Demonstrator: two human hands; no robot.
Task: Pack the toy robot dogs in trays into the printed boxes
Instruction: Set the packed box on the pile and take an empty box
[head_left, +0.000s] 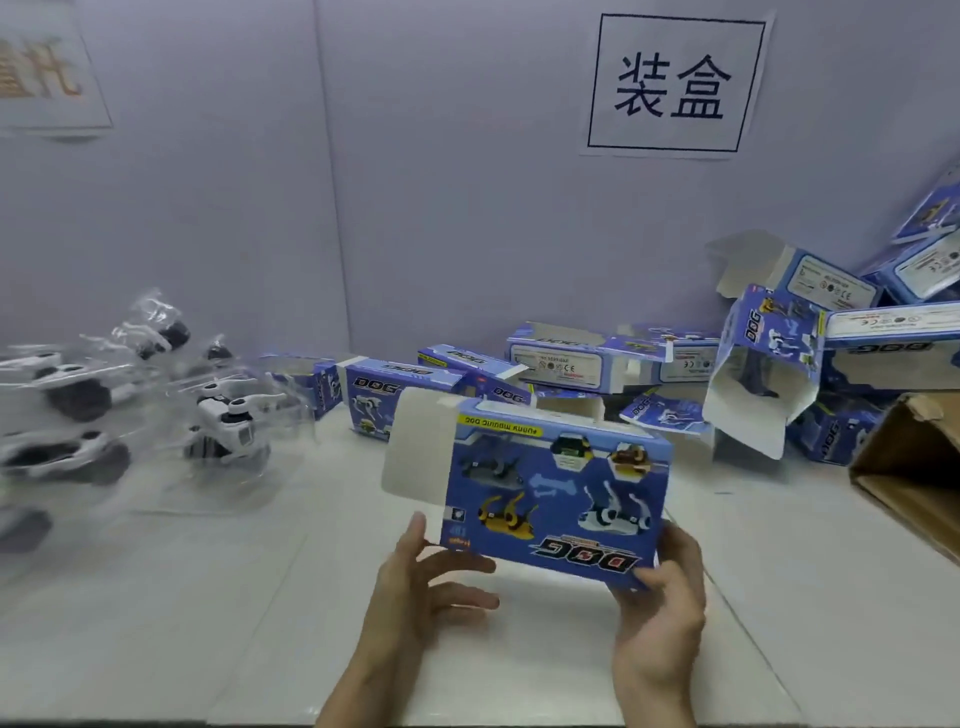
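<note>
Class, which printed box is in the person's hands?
The front-centre box, upside-down DOG lettering: right hand grips it, left hand supports it; other boxes lie piled behind.

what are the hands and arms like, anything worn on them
The left hand and right hand are bare: no gloves, no rings or watch visible. The left forearm and right forearm are bare too, with no sleeves in view.

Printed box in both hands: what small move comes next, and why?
Probably let the left hand leave the printed box and reach for the nearest trayed dog. The box's left end flap stands open, the right hand grips its lower right corner, and the trayed dogs lie off to that open side.
</note>
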